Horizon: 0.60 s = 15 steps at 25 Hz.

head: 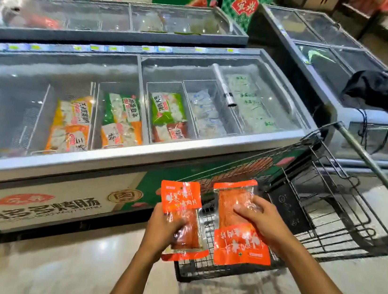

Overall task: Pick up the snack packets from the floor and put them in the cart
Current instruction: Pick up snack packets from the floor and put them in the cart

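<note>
My left hand [162, 229] grips an orange snack packet [181, 204] by its lower half, held upright at the near left corner of the cart. My right hand [261, 217] holds a second orange snack packet [237, 243], a little larger in view, above the cart's basket. The black wire cart [322, 213] stands on the floor to the right, its handle bar [373, 165] running up and back. The two packets hang side by side, almost touching. What lies in the basket under the packets is hidden.
A long glass-topped chest freezer [112, 156] with several frozen food bags stands right behind the cart. A second freezer [346, 68] at the right carries a black cloth [377, 92]. Pale tiled floor [60, 270] spreads in front.
</note>
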Available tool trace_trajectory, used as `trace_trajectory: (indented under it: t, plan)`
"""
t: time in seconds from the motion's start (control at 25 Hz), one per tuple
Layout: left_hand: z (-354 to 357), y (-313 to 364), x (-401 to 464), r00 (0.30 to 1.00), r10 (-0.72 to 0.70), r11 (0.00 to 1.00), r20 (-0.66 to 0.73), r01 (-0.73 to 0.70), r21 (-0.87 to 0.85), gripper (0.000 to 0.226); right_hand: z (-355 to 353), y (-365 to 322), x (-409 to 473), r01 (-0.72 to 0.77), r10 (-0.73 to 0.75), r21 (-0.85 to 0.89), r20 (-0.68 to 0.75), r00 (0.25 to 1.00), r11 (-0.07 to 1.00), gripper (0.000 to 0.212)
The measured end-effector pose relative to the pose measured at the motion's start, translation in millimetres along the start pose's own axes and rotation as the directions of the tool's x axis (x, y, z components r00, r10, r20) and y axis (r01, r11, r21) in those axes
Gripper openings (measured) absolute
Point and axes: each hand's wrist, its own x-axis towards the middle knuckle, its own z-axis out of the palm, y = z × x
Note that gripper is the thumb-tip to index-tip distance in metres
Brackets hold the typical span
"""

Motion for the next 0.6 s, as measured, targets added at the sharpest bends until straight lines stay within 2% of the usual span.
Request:
trace_trajectory:
  t: [0.08, 0.16, 0.28, 0.32, 0.44, 0.52, 0.6]
  plan:
    - [32, -21, 46, 0.996, -0.083, 0.996, -0.019, 0.083, 0.027, 0.04, -21, 20, 49, -0.055, 0.055, 0.032, 0.002, 0.998, 0.998, 0.032]
    - [62, -47, 89, 0.985, -0.148, 0.986, -0.087, 0.153, 0.061, 0.039, -36, 47, 99, -0.134, 0.133, 0.063, 0.016, 0.991, 0.989, 0.047]
    - [100, -100, 142, 0.936, -0.24, 0.949, -0.259, 0.282, 0.139, 0.039, -38, 94, 168, -0.245, 0.242, 0.102, 0.047, 0.969, 0.964, 0.022]
    - [115, -124, 163, 0.919, -0.258, 0.942, -0.3, 0.309, 0.136, 0.038, -38, 120, 198, -0.285, 0.28, 0.092, 0.058, 0.958, 0.954, 0.023]
    - [139, -191, 226, 0.882, -0.301, 0.914, -0.364, 0.375, 0.153, 0.031, -23, 196, 278, -0.326, 0.322, 0.043, 0.076, 0.944, 0.944, 0.027]
    - [144, -230, 263, 0.863, -0.289, 0.902, -0.414, 0.391, 0.186, 0.027, -7, 242, 320, -0.32, 0.317, 0.016, 0.09, 0.944, 0.947, 0.038]
    - [142, -260, 289, 0.868, -0.248, 0.894, -0.431, 0.376, 0.243, 0.027, 7, 278, 350, -0.3, 0.301, -0.027, 0.097, 0.949, 0.953, 0.028]
